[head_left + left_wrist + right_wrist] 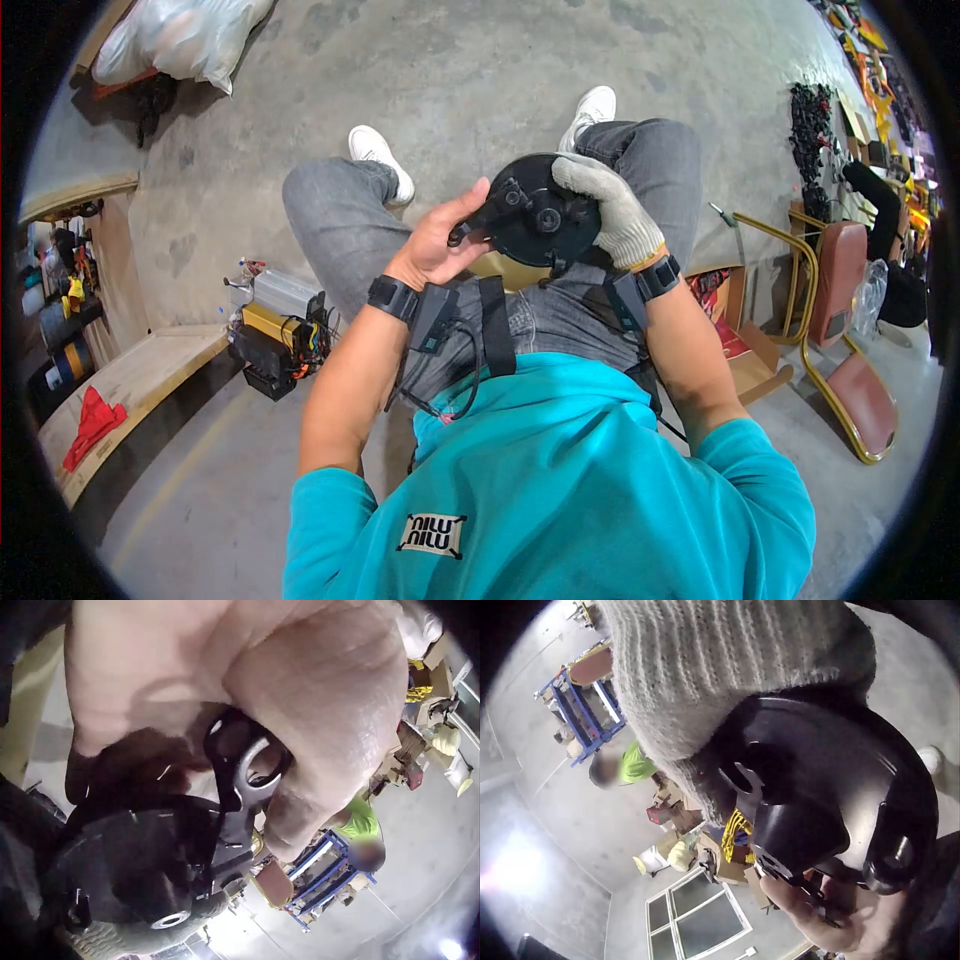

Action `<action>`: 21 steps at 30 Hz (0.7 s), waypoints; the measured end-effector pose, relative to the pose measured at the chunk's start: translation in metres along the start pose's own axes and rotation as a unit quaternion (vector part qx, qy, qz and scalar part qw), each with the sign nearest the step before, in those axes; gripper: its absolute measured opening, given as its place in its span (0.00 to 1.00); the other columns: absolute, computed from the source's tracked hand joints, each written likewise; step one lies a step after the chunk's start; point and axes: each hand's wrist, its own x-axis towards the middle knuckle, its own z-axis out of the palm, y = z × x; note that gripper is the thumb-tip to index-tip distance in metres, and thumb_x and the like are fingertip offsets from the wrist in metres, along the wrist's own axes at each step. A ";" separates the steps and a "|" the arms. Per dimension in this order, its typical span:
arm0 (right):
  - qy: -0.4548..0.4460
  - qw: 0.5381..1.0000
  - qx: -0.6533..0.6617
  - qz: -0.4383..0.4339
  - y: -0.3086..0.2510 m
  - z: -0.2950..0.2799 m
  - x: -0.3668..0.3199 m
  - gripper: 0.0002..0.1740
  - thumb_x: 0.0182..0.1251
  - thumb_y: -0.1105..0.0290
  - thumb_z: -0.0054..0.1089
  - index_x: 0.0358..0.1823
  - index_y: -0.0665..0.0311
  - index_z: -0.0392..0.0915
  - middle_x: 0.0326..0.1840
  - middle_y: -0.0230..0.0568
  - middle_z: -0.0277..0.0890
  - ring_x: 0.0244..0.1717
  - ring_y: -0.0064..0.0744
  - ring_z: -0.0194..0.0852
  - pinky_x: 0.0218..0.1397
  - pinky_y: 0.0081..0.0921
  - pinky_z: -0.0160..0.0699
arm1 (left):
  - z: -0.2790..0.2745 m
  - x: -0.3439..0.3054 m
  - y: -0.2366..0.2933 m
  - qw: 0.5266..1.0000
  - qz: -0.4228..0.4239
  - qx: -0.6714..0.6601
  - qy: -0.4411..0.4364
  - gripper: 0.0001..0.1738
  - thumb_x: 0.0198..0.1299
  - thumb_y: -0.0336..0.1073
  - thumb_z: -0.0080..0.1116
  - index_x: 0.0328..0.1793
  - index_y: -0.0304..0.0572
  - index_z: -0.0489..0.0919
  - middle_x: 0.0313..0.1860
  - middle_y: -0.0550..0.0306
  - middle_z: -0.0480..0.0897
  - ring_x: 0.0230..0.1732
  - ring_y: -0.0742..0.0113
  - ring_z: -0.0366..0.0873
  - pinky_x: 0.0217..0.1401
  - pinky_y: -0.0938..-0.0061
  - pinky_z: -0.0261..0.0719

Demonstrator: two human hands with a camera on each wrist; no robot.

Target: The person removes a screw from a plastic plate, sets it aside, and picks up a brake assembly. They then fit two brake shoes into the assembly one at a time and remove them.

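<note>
A black round metal part is held above the lap in the head view. It has a raised hub in the middle and short arms standing off its face. My bare left hand grips its left side; in the left wrist view, thumb and fingers close around a black lug with a metal-lined hole. My right hand, in a knitted white glove, holds the opposite rim. The right wrist view shows the glove over the part's curved edge, with bare left fingertips beyond it.
A silver and gold boxed machine stands on the floor at left, beside a wooden bench with a red cloth. At right are a tipped chair and an open cardboard box. Another person appears in the background.
</note>
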 end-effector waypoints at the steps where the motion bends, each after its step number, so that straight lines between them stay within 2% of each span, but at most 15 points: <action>1: 0.023 1.000 0.012 -0.002 -0.002 0.003 -0.001 0.20 0.72 0.65 0.57 0.56 0.73 0.77 0.52 0.45 0.82 0.49 0.32 0.83 0.55 0.29 0.83 | 0.005 0.004 -0.005 0.999 0.044 -0.010 0.027 0.25 0.74 0.52 0.49 0.60 0.39 0.80 0.58 0.54 0.84 0.59 0.62 0.80 0.65 0.65 0.76; 2: 0.047 0.999 0.023 -0.004 -0.002 0.005 -0.002 0.18 0.72 0.65 0.57 0.55 0.72 0.77 0.52 0.45 0.82 0.49 0.31 0.83 0.55 0.29 0.83 | 0.010 0.007 -0.010 0.995 0.087 -0.020 0.053 0.23 0.74 0.51 0.50 0.59 0.40 0.80 0.57 0.55 0.84 0.59 0.62 0.80 0.64 0.65 0.76; 6: 0.049 0.996 0.076 0.006 0.006 -0.005 0.007 0.17 0.72 0.67 0.56 0.55 0.70 0.77 0.50 0.45 0.84 0.46 0.35 0.86 0.54 0.33 0.87 | 0.026 0.010 -0.019 0.985 0.123 -0.040 0.116 0.21 0.74 0.48 0.50 0.59 0.41 0.80 0.57 0.55 0.84 0.58 0.62 0.80 0.64 0.64 0.76; 8: 0.078 0.992 0.097 -0.011 0.013 -0.011 0.012 0.14 0.71 0.68 0.56 0.52 0.67 0.79 0.47 0.39 0.83 0.46 0.29 0.83 0.53 0.28 0.83 | 0.033 0.012 -0.022 0.972 0.187 -0.045 0.133 0.21 0.75 0.48 0.50 0.60 0.40 0.80 0.58 0.55 0.83 0.58 0.61 0.80 0.64 0.62 0.77; 12: 0.087 0.992 0.083 -0.024 0.009 -0.003 0.012 0.13 0.71 0.68 0.57 0.52 0.65 0.79 0.46 0.37 0.82 0.45 0.28 0.83 0.52 0.27 0.83 | 0.035 0.023 -0.028 0.965 0.206 -0.074 0.144 0.21 0.75 0.48 0.49 0.61 0.40 0.79 0.60 0.54 0.82 0.60 0.60 0.80 0.66 0.61 0.77; 15: 0.081 0.991 0.108 -0.024 0.014 -0.012 0.016 0.13 0.70 0.68 0.57 0.52 0.65 0.79 0.46 0.37 0.82 0.45 0.28 0.82 0.52 0.27 0.83 | 0.045 0.024 -0.033 0.963 0.212 -0.090 0.142 0.22 0.74 0.47 0.52 0.60 0.38 0.80 0.56 0.54 0.85 0.56 0.62 0.82 0.64 0.65 0.78; 17: 0.070 0.992 0.105 -0.026 0.010 -0.006 0.015 0.13 0.71 0.68 0.57 0.52 0.65 0.79 0.47 0.37 0.83 0.46 0.28 0.83 0.52 0.28 0.83 | 0.048 0.026 -0.037 0.958 0.220 -0.096 0.157 0.24 0.75 0.49 0.48 0.64 0.38 0.77 0.61 0.53 0.82 0.61 0.59 0.79 0.69 0.59 0.75; 21: 0.074 0.991 0.111 -0.032 0.011 -0.003 0.016 0.13 0.71 0.68 0.57 0.52 0.65 0.79 0.47 0.38 0.83 0.45 0.29 0.83 0.52 0.28 0.84 | 0.056 0.031 -0.039 0.948 0.253 -0.088 0.171 0.25 0.75 0.50 0.49 0.64 0.37 0.77 0.61 0.53 0.82 0.60 0.60 0.80 0.68 0.61 0.76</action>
